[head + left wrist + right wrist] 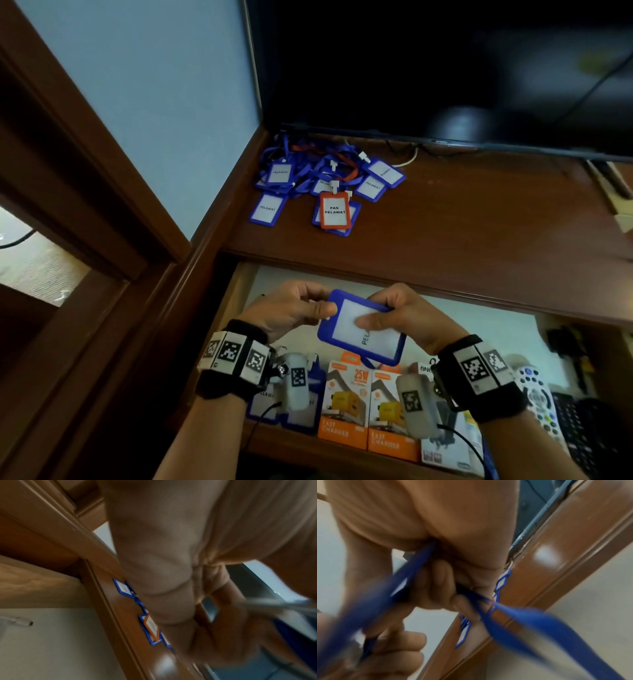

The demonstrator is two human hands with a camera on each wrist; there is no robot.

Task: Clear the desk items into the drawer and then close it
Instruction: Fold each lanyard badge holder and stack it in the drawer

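Over the open drawer (513, 329) we pinch a light, stiff, slick badge (363, 330) by its rim in both the left hand (291, 311) and right hand (407, 318), its limp lanyard (522, 622) seemingly trailing, so the frame's edges give the surest hold.

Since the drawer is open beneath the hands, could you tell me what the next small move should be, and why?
Probably lower the blue badge holder, held by both the left hand and right hand, into the open drawer directly below; more badges wait on the desk.
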